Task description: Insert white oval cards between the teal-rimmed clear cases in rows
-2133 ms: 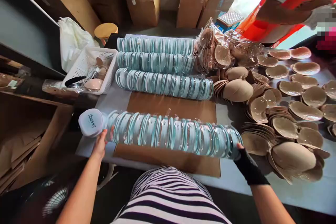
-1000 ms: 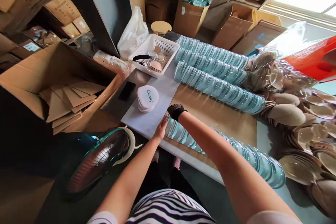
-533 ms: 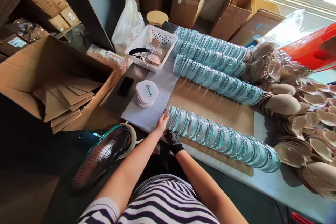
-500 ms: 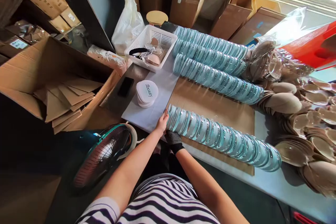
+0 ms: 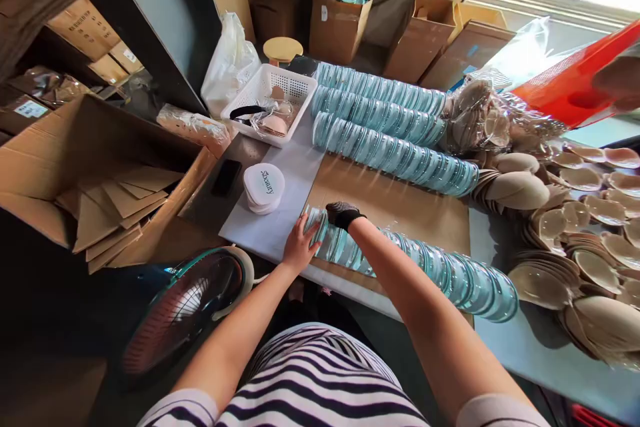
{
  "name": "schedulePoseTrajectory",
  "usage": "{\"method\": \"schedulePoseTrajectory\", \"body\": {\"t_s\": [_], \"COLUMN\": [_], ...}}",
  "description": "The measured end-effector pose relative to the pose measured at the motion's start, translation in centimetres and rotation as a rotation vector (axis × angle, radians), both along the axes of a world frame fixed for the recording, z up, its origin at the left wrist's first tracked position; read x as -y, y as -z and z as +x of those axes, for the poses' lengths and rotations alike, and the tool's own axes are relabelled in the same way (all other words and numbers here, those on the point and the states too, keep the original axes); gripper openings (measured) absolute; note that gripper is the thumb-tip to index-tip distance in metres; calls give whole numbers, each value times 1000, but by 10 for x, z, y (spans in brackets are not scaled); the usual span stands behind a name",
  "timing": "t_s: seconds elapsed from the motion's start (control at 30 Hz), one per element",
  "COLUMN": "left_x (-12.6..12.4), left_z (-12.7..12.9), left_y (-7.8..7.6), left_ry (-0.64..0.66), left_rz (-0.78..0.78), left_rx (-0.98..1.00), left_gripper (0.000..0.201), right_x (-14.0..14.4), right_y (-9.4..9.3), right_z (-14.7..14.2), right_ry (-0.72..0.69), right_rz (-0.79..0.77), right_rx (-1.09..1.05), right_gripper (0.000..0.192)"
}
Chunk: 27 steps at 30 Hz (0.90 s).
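A long row of bluish-green, see-through round discs stands on edge along the front of the table. My bare left hand rests against the row's left end, fingers spread and touching the first discs. My right hand, in a dark dotted glove, reaches across the row to its far side near the same end. Its fingers are curled together, and what lies under them is hidden. My right forearm covers part of the row. Left of my hands lies a stack of white rounded pads with "beauty" printed on top.
More disc rows lie farther back on a cardboard sheet. Beige oval shells crowd the right side. A white basket, a phone, an open carton and a fan are to the left.
My right hand has moved from the row's near side, over the discs, to the far side. My left hand has shifted slightly and spread its fingers. The camera view has swung a little right.
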<state>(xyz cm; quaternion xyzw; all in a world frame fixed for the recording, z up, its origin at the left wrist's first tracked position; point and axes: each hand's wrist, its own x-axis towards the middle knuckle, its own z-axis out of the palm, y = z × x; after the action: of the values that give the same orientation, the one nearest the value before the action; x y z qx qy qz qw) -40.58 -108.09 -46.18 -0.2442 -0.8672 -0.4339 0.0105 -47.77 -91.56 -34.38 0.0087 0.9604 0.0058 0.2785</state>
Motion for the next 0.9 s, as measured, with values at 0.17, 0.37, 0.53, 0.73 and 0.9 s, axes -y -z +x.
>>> {"method": "schedulePoseTrajectory", "body": {"t_s": [0.17, 0.37, 0.53, 0.73, 0.9], "left_x": [0, -5, -3, -16, -36], "left_z": [1, 4, 3, 9, 20], "left_y": [-1, 0, -3, -21, -25], "left_ry": [-17, -43, -54, 26, 192], "left_rz": [-10, -48, -60, -169, -248], "left_rx": [21, 69, 58, -89, -117], "left_gripper": [50, 49, 50, 61, 66], "right_x": [15, 34, 51, -17, -59], "right_y": [1, 53, 84, 24, -3], "right_z": [43, 142, 159, 117, 47], "right_ry": [-67, 171, 192, 267, 193], "right_rz": [-20, -91, -155, -52, 67], "right_rx": [-91, -95, 2, -204, -17], "right_gripper": [28, 35, 27, 42, 35]}}
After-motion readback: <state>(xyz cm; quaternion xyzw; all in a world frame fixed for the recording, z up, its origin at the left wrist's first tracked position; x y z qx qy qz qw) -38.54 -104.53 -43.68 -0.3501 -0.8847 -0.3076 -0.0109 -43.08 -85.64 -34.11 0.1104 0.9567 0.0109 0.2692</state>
